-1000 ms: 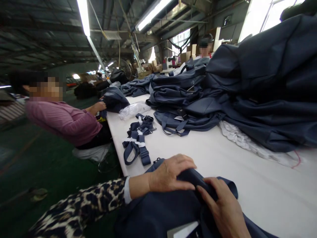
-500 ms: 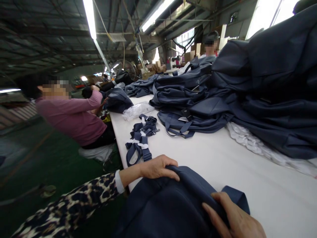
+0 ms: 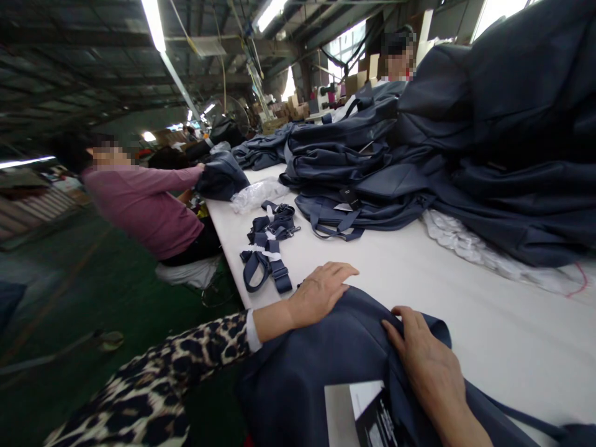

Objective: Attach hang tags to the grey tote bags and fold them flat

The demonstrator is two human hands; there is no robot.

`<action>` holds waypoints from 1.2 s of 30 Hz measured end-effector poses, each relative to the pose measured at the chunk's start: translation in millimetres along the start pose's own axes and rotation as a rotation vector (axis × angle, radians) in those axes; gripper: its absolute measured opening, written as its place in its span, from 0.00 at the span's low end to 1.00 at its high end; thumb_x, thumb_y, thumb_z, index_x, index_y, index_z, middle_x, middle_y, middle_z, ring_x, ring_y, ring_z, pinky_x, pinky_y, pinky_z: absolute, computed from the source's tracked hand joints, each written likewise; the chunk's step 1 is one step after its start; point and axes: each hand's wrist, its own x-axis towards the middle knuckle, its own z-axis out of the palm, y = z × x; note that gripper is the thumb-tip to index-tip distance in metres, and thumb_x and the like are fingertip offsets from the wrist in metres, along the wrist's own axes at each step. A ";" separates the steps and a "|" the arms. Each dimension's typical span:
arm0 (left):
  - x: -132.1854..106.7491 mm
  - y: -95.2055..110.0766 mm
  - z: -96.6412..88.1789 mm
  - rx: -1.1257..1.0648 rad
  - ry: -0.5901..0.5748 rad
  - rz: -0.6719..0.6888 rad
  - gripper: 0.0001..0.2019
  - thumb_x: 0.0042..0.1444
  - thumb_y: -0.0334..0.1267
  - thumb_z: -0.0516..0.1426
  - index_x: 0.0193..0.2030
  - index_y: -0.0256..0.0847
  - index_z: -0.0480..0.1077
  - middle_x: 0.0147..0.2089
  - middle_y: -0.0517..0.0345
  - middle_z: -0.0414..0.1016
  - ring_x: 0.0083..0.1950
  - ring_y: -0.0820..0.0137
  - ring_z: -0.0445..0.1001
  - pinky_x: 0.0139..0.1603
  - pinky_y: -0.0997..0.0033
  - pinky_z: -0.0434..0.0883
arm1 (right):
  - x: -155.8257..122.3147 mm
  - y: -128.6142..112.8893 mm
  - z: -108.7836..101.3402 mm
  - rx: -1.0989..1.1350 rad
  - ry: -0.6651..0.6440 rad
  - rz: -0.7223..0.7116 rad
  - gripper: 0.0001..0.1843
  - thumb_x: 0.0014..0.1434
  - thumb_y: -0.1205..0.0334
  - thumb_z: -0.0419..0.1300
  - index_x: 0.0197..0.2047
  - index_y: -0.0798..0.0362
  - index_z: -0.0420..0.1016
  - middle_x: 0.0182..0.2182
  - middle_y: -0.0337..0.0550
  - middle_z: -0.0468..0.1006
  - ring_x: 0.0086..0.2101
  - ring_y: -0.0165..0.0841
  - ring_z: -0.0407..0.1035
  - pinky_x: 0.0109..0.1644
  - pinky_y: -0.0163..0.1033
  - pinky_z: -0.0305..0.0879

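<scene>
The left hand (image 3: 321, 292) lies nearly flat over the top edge of a navy bag (image 3: 321, 354), fingers extended and drawn together, with no fabric seen gathered in them. The right hand (image 3: 431, 360) is partly curled on the bag's other side, thumb and fingers touching along a seamed ridge; whether it pinches cloth between them cannot be told. Hands set at 2 places along the upper edge would appear to steady a limp body that might otherwise slump. The bag sits at the near edge of the white table (image 3: 488, 316), partly on it and partly towards the wearer, presumably to keep the work within short reach. Hang tags (image 3: 361, 413) lie face up on its near side, and a webbing strap (image 3: 440, 329) loops out beyond the right hand. Just past the left hand, bundled shoulder straps (image 3: 279, 276) rest near the table's left edge, held by white ties, probably against tangling. Beyond them is a clump of clear plastic (image 3: 258, 195). Navy bags are heaped (image 3: 465, 136) along the far side, apparently to leave the near strip for handling. A co-worker (image 3: 139, 205) sits at the left, beside a dark bag (image 3: 223, 177).
</scene>
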 end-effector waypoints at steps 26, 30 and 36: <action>-67.1 19.2 54.7 0.180 -0.275 0.516 0.38 0.63 0.55 0.55 0.73 0.39 0.48 0.76 0.42 0.46 0.76 0.53 0.44 0.73 0.43 0.42 | 2.7 2.5 -4.9 -0.034 0.037 -0.028 0.19 0.70 0.47 0.48 0.52 0.52 0.67 0.42 0.49 0.77 0.46 0.41 0.69 0.46 0.42 0.60; -89.4 55.7 54.4 0.056 -0.140 0.332 0.25 0.62 0.53 0.57 0.60 0.40 0.66 0.65 0.46 0.65 0.65 0.58 0.63 0.67 0.56 0.61 | 0.7 0.2 -8.1 -0.016 0.051 -0.020 0.18 0.70 0.49 0.48 0.52 0.52 0.68 0.42 0.48 0.77 0.46 0.40 0.70 0.45 0.41 0.61; -116.2 73.9 77.1 0.126 -0.077 0.257 0.36 0.52 0.60 0.63 0.61 0.40 0.64 0.59 0.47 0.68 0.58 0.54 0.65 0.60 0.51 0.64 | -3.1 -3.2 -9.9 0.079 0.078 0.008 0.17 0.70 0.49 0.49 0.51 0.50 0.68 0.41 0.46 0.78 0.45 0.38 0.70 0.45 0.39 0.62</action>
